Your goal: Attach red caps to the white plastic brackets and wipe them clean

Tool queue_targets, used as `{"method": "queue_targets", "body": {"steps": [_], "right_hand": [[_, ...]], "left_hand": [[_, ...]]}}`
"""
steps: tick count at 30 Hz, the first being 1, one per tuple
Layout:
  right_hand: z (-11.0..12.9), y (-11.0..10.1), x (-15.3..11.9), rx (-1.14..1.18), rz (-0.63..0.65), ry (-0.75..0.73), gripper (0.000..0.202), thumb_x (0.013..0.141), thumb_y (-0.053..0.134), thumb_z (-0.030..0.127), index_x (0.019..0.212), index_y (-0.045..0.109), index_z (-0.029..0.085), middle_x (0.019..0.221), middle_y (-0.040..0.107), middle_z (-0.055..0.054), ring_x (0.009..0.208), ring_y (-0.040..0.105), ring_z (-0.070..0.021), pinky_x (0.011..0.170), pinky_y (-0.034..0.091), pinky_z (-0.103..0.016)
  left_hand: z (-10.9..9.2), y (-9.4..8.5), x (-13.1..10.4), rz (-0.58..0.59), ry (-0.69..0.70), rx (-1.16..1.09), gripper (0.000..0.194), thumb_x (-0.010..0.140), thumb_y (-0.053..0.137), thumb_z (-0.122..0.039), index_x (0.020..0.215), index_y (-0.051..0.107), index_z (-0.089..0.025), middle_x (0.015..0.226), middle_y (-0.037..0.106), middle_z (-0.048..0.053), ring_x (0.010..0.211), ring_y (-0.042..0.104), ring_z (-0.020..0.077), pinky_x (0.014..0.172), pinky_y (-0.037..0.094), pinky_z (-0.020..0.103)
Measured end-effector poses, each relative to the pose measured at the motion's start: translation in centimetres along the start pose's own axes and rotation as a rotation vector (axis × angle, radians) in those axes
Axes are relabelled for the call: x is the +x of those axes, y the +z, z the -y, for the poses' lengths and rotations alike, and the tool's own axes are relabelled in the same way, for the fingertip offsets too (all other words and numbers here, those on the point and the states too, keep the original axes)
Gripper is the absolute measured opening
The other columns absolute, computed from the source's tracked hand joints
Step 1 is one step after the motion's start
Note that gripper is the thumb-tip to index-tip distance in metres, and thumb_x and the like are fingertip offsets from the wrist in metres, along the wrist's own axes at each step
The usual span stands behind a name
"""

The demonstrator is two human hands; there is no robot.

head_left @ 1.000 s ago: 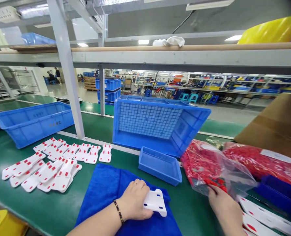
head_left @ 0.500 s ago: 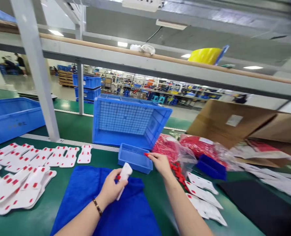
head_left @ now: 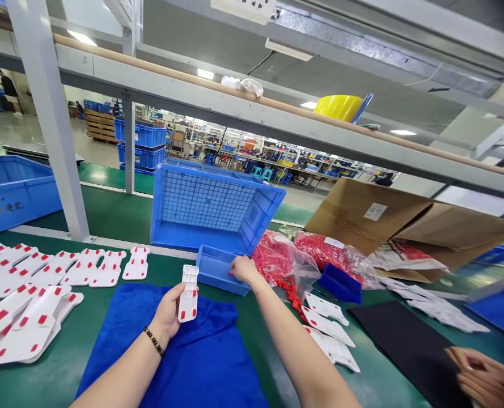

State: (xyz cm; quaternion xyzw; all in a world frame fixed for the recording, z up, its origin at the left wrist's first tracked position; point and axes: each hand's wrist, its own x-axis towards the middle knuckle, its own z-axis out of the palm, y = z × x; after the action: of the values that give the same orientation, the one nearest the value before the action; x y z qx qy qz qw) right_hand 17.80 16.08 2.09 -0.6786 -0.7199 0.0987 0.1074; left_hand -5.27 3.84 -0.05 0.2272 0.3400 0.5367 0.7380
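A white plastic part (head_left: 189,294) with two red pads near its lower end is upright in my left hand (head_left: 169,310), its ribbed face toward me. The blue cloth (head_left: 183,357) lies beneath that hand. My right hand (head_left: 244,270) is closed at the right edge of the small blue tray (head_left: 217,266); a bit of red shows at its fingertips, too small to make out. Red pieces (head_left: 292,293) lie to the right of that hand, beside three white parts (head_left: 330,334). Many white parts with red pads (head_left: 43,323) cover the left of the green table.
A large blue crate (head_left: 211,204) stands tilted behind the tray. Bags of red pieces (head_left: 275,255), a dark blue bin (head_left: 341,283) and a cardboard box (head_left: 362,215) are at the right. Another person's hand (head_left: 485,371) is by the black mat (head_left: 405,340).
The white part in my left hand has turned so its ribbed face shows. My right hand has moved left, to the tray's edge. The view has shifted right, and another person's hand now appears.
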Motion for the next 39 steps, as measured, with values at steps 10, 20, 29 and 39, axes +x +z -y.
{"method": "queue_targets", "body": {"steps": [10,20,29,39], "right_hand": [[0.6,-0.8,-3.1,0.031,-0.272,-0.041,0.021,0.08,0.049,0.029,0.084,0.069,0.024,0.095,0.063,-0.006,0.092,0.051,-0.0214,0.077,0.035,-0.032],[-2.0,0.4,-5.8,0.17,-0.529,-0.097,0.019,0.081,0.049,0.024,0.079,0.068,0.02,0.082,0.06,-0.006,0.082,0.052,-0.0189,0.073,0.036,-0.029],[-3.4,1.1,-6.8,0.033,-0.537,-0.074,0.023,0.082,0.048,0.023,0.078,0.07,0.017,0.073,0.055,-0.006,0.073,0.048,-0.0175,0.069,0.033,-0.028],[-2.1,0.5,-8.6,0.612,-0.516,-0.016,0.02,0.077,0.053,0.03,0.077,0.069,0.018,0.078,0.055,-0.005,0.075,0.051,-0.0175,0.072,0.039,-0.029]], "left_hand": [[-0.1,0.6,-0.2,0.031,-0.084,-0.042,0.033,0.079,0.056,-0.037,0.097,0.061,-0.01,0.083,0.069,0.009,0.075,0.066,0.0205,0.068,0.053,0.032],[0.2,0.6,-0.2,0.039,-0.046,0.063,0.036,0.078,0.057,-0.038,0.102,0.058,-0.012,0.094,0.067,0.012,0.091,0.063,0.0284,0.074,0.054,0.041],[0.4,0.8,-0.2,0.053,-0.089,0.107,0.036,0.078,0.056,-0.039,0.102,0.058,-0.011,0.093,0.068,0.013,0.082,0.066,0.0267,0.073,0.053,0.039],[0.4,1.0,-0.5,0.112,-0.131,0.074,0.037,0.079,0.056,-0.038,0.104,0.058,-0.011,0.094,0.068,0.015,0.086,0.065,0.0273,0.076,0.051,0.037]]}}
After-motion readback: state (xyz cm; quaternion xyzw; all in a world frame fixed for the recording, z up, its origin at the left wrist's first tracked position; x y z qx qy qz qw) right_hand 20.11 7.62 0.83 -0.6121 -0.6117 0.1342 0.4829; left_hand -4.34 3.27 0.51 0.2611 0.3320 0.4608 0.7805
